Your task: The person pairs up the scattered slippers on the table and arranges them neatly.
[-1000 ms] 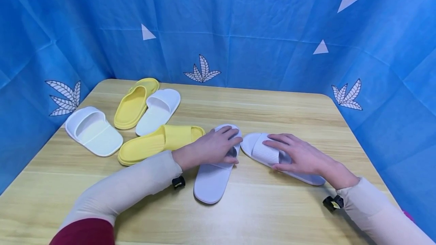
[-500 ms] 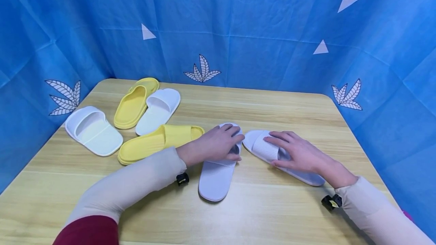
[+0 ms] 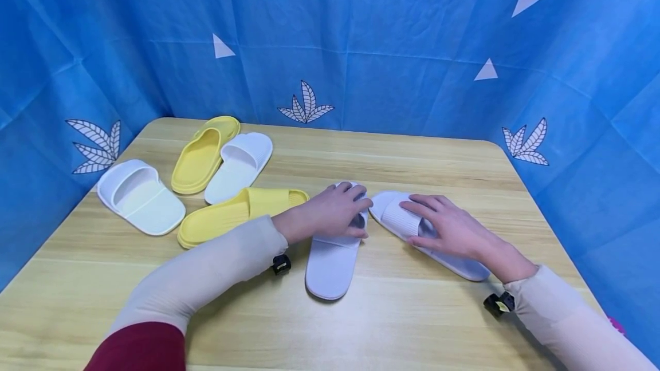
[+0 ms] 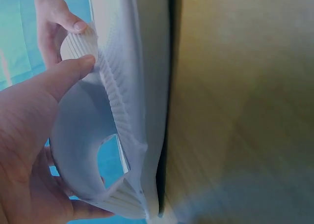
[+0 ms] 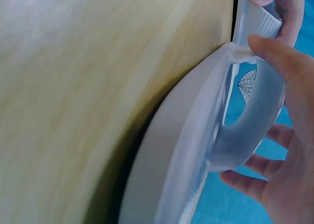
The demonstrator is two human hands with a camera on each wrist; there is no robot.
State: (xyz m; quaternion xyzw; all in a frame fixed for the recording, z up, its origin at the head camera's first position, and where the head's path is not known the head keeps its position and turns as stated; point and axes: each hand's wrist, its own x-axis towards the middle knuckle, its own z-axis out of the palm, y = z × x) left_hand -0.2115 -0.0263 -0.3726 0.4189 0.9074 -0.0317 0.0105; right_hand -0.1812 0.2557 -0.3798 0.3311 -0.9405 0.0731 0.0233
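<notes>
A pale lavender slipper [image 3: 332, 271] lies near the middle of the table, its toe pointing away from me. My left hand [image 3: 337, 210] grips its strap from above, covering much of it. In the left wrist view the thumb presses one side of the ribbed strap [image 4: 81, 130] and the fingers curve round the other. Just right of it lies the matching slipper [image 3: 397, 219], slanted with its toe toward the first one's toe and its heel to the lower right. My right hand [image 3: 451, 231] holds that strap [image 5: 262, 116] between thumb and fingers.
To the left lie a yellow slipper [image 3: 227, 223] close to my left forearm, a white slipper [image 3: 239, 168], another white slipper [image 3: 146, 205] and a yellow closed-toe slipper [image 3: 198, 162]. A blue curtain [image 3: 392, 44] hangs behind the wooden table [image 3: 402, 325].
The left hand has slid its slipper to the right and slightly away, turning it straighter. The right-hand slipper's toe has shifted a little away from me.
</notes>
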